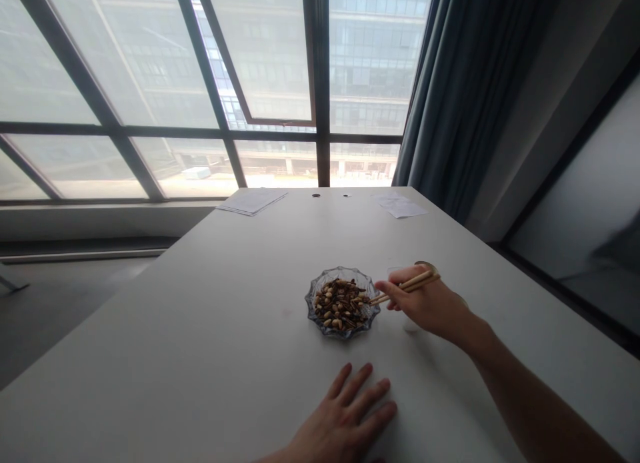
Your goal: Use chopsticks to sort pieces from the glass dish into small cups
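Note:
My right hand is shut on a pair of wooden chopsticks, with their tips over the edge of a cut-glass dish. The dish holds a heap of brown and pale mixed nuts. I cannot tell whether the tips grip a nut. My left hand rests flat on the white table near the front, fingers spread, holding nothing. A clear glass object stands partly hidden behind my right hand.
Loose sheets of paper and smaller papers lie at the far end of the table. Small round holes sit near that edge. Beyond stand a large window and a dark curtain. The left table edge drops to the floor.

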`<state>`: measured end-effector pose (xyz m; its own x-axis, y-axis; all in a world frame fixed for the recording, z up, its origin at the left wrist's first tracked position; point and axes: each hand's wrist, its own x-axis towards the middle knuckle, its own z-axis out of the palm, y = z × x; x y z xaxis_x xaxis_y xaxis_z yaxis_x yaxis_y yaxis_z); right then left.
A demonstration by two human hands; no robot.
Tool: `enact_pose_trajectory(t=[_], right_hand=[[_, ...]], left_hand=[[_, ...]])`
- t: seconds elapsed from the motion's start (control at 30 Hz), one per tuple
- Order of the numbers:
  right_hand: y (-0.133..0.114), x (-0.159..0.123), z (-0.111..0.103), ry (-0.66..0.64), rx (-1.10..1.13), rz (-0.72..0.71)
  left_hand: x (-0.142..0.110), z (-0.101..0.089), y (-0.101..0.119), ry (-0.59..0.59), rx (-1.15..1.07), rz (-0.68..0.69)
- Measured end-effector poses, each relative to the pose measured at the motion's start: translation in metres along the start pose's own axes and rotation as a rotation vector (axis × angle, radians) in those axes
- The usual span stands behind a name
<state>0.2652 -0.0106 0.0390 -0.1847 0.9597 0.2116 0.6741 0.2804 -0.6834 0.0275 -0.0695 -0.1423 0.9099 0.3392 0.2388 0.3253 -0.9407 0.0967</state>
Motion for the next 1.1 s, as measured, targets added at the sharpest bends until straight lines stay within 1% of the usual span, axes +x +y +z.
enact_pose_trajectory(t=[0.1,0.23,0.3,0.37,0.47,0.67,0.77,0.83,0.9,1.0,1.03,1.1], right_hand=[[-0.005,-0.009,-0.027,0.065,-0.011,0.053],[0.005,-0.019,-0.063,0.22,-0.047,0.122],[0.013,-0.022,-0.075,0.31,-0.082,0.158],[0.019,-0.023,-0.081,0.379,-0.119,0.178],[0.026,-0.023,-0.084,0.434,-0.118,0.195],[0.04,-0.028,-0.09,0.515,0.039,0.258],[0.054,-0.039,-0.089,0.613,0.137,0.236],[0.065,-0.046,-0.086,0.701,0.212,0.215],[0.077,-0.053,-0.081,0.751,0.263,0.209],[0.09,-0.059,-0.078,0.741,0.27,0.24],[0.092,-0.06,-0.078,0.727,0.254,0.254],[0.095,-0.064,-0.079,0.708,0.2,0.28]], left_hand=[[0.0,-0.002,0.0,-0.016,-0.017,-0.01],[0.001,-0.003,0.001,-0.046,-0.044,-0.02],[0.001,-0.004,0.001,-0.067,-0.059,-0.024],[0.002,-0.006,0.001,-0.089,-0.077,-0.031],[0.003,-0.01,0.0,-0.122,-0.11,-0.046],[0.007,-0.011,-0.003,-0.163,-0.121,-0.061],[0.006,-0.013,-0.002,-0.159,-0.087,-0.023],[0.002,-0.021,-0.002,-0.141,-0.082,0.033],[-0.003,-0.035,-0.003,-0.115,-0.101,0.081],[-0.011,-0.057,-0.01,-0.09,-0.162,0.089],[-0.014,-0.062,-0.013,-0.094,-0.164,0.09],[-0.017,-0.064,-0.021,-0.087,-0.135,0.124]])
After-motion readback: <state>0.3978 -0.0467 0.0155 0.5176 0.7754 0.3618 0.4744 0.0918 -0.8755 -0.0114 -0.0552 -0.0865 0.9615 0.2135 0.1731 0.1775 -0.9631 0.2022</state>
